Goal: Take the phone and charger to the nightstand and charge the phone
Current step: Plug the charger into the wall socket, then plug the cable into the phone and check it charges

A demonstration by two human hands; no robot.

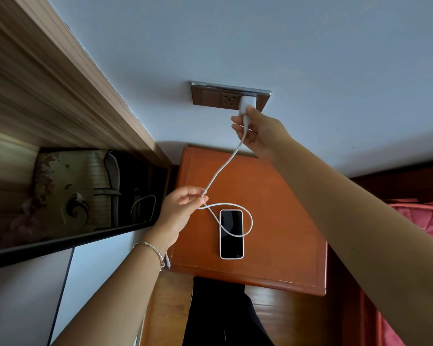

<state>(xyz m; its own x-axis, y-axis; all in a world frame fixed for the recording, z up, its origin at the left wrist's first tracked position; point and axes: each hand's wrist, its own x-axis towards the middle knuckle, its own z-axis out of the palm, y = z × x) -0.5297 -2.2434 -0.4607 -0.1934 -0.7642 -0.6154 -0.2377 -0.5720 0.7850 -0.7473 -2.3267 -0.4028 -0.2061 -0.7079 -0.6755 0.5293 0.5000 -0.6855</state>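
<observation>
Bare forearms (348, 208) — a thin silver bangle (152, 251) circles the left wrist — and black trousers (218, 315) below.

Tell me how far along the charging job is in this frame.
Done: the phone lies screen-up on the nightstand. In hand: the right hand holds the charger plug against the wall socket, fully seated or not I cannot tell; the left hand pinches the cable. Left: the cable's free end dangles by the left wrist, not in the phone, so it has yet to be connected.
</observation>
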